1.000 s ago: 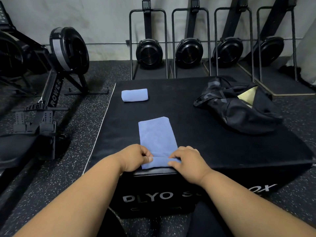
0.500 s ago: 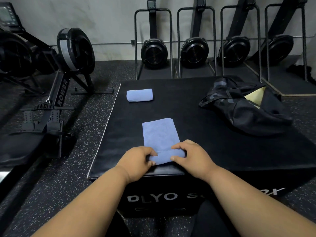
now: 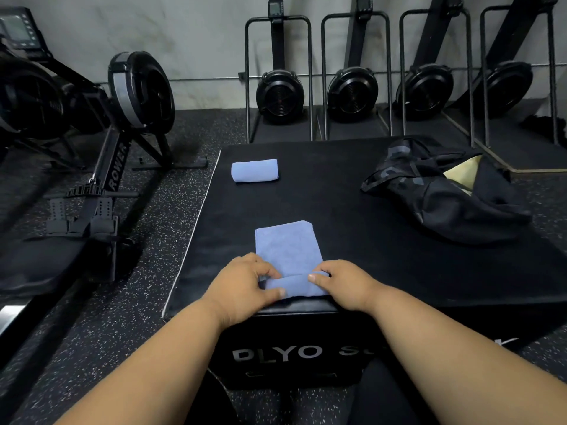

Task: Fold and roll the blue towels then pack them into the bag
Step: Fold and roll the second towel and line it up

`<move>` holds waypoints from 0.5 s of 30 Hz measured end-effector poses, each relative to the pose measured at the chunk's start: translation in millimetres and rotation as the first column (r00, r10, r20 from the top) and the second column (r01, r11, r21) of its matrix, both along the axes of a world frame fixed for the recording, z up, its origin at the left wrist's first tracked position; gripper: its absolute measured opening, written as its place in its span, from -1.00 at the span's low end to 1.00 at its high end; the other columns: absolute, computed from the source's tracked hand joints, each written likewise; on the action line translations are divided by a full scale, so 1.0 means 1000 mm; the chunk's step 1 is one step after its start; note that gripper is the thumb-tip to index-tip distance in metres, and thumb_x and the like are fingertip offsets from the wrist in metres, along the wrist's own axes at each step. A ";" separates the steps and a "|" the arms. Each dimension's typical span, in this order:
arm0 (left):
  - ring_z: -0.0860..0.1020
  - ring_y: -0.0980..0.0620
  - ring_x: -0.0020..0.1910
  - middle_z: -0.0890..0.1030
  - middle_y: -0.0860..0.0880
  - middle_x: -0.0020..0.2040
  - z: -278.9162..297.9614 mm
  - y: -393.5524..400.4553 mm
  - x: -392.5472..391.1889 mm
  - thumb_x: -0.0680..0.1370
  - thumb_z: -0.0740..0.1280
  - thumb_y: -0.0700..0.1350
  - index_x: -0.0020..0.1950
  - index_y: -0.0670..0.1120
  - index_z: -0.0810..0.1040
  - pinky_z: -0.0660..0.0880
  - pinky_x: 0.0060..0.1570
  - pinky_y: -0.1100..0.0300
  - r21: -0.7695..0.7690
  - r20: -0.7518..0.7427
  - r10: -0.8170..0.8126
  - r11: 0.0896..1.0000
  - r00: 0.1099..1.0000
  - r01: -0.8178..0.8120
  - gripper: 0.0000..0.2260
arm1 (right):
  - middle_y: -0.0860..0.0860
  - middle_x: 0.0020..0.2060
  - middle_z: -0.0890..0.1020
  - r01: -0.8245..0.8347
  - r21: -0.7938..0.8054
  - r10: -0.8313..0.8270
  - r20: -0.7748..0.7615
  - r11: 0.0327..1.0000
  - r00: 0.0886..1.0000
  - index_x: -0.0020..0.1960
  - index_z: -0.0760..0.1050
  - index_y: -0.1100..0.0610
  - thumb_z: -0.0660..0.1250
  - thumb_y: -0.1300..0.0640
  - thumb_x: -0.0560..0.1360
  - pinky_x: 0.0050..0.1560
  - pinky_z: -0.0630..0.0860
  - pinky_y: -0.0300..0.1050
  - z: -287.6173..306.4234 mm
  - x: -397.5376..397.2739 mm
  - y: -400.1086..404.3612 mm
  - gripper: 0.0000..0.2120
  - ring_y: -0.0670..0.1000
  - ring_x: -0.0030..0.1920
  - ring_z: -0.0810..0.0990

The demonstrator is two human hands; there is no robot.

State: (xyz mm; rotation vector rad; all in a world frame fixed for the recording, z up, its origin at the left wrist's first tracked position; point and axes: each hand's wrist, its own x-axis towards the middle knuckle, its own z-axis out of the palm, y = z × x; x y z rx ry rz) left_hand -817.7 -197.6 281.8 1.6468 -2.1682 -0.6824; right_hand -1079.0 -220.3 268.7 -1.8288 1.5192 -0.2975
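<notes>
Bag (image 3: 454, 207) lies open, something yellow inside. Left hand (image 3: 245, 286) and right hand (image 3: 343, 286) pinch the blue towel's (image 3: 288, 250) rolled near end.

Gym room: pale grey wall (image 3: 190, 32); black speckled rubber floor (image 3: 101, 317); black plyo box (image 3: 306, 348), white lettering on front; rowing machine (image 3: 122, 118) lying at left; four more rowers (image 3: 389, 90) stored upright against the wall; dim light

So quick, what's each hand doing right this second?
Left hand: fingers curled, gripping the rolled near end of the blue towel.
Right hand: gripping the same roll from the other side.
</notes>
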 end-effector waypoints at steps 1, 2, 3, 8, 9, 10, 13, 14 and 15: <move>0.46 0.20 0.04 0.52 0.25 0.05 0.001 0.003 -0.002 0.36 0.51 0.30 0.12 0.28 0.65 0.42 0.12 0.28 -0.060 0.094 -0.034 0.997 0.995 0.040 -0.64 | -0.09 -0.30 0.52 0.004 0.009 -0.004 -0.012 1.000 1.000 -0.21 0.49 0.11 0.30 -0.15 0.63 -0.09 0.44 -0.03 0.000 0.002 -0.004 -0.63 -0.04 -0.24 0.46; 0.45 0.15 0.06 0.51 0.25 0.08 0.001 0.005 -0.003 0.35 0.52 0.30 0.19 0.27 0.63 0.40 0.14 0.25 -0.101 0.168 -0.060 0.992 0.984 0.078 -0.57 | -0.07 -0.32 0.46 0.008 0.016 -0.008 -0.013 1.000 1.000 -0.26 0.42 0.10 0.30 -0.15 0.62 -0.14 0.39 -0.03 0.001 0.004 -0.006 -0.60 -0.04 -0.27 0.41; 0.46 0.11 0.07 0.53 0.23 0.10 -0.001 0.006 -0.004 0.38 0.54 0.25 0.24 0.24 0.62 0.41 0.15 0.22 -0.119 0.208 -0.074 0.988 0.975 0.100 -0.56 | -0.08 -0.33 0.43 0.016 0.021 -0.016 -0.008 1.000 1.000 -0.28 0.38 0.07 0.31 -0.15 0.62 -0.16 0.36 -0.05 0.001 0.005 -0.008 -0.59 -0.04 -0.28 0.39; 0.58 0.14 -0.02 0.61 0.21 -0.05 -0.001 -0.005 0.003 0.54 0.46 0.08 0.12 0.18 0.68 0.52 0.12 0.15 0.068 0.064 -0.036 0.997 0.997 0.031 -0.84 | -0.20 0.00 0.54 0.082 -0.144 -0.067 0.106 0.986 0.992 0.08 0.58 -0.20 0.35 -0.17 0.60 0.07 0.46 -0.20 -0.003 0.003 0.006 -0.89 -0.18 0.00 0.55; 0.60 0.13 -0.05 0.64 0.19 -0.09 -0.001 -0.010 0.006 0.55 0.43 0.10 0.06 0.18 0.68 0.54 0.12 0.12 0.140 0.055 -0.034 0.990 0.998 0.026 -0.89 | -0.20 0.04 0.51 0.083 -0.179 -0.060 0.128 0.980 0.990 0.19 0.56 -0.23 0.38 -0.17 0.58 0.11 0.46 -0.26 -0.005 0.001 0.010 -0.81 -0.19 0.04 0.54; 0.63 0.10 -0.06 0.67 0.16 -0.11 -0.002 -0.016 0.009 0.56 0.41 0.11 -0.01 0.17 0.68 0.56 0.13 0.08 0.212 0.046 -0.037 0.977 0.998 0.026 -0.91 | -0.21 0.08 0.49 0.074 -0.191 -0.044 0.155 0.979 0.987 0.27 0.53 -0.25 0.41 -0.16 0.56 0.13 0.45 -0.30 -0.008 0.000 0.014 -0.71 -0.20 0.07 0.54; 0.67 0.08 -0.01 0.73 0.15 -0.11 -0.001 -0.033 0.016 0.57 0.38 0.14 -0.02 0.09 0.71 0.55 0.24 0.05 0.397 0.003 -0.042 0.917 0.999 0.038 -0.82 | -0.21 0.09 0.50 0.046 -0.145 -0.024 0.153 0.988 0.988 0.31 0.54 -0.22 0.46 -0.14 0.54 0.15 0.48 -0.26 -0.013 -0.003 0.017 -0.65 -0.19 0.07 0.56; 0.66 0.09 -0.04 0.72 0.15 -0.11 -0.002 -0.037 0.016 0.57 0.38 0.15 0.00 0.06 0.71 0.54 0.27 0.03 0.430 -0.006 -0.040 0.902 0.999 0.039 -0.79 | -0.20 0.05 0.52 0.048 -0.125 -0.031 0.133 0.991 0.991 0.26 0.57 -0.20 0.44 -0.14 0.55 0.14 0.49 -0.22 -0.014 -0.003 0.017 -0.71 -0.18 0.03 0.56; 0.63 0.10 -0.10 0.71 0.16 -0.14 -0.003 -0.041 0.015 0.56 0.38 0.17 0.00 0.01 0.71 0.54 0.28 0.00 0.451 -0.019 -0.030 0.892 0.999 0.036 -0.74 | -0.18 0.00 0.55 0.047 -0.105 -0.035 0.116 0.993 0.993 0.18 0.60 -0.18 0.42 -0.16 0.56 0.11 0.51 -0.17 -0.014 -0.002 0.016 -0.79 -0.17 -0.01 0.57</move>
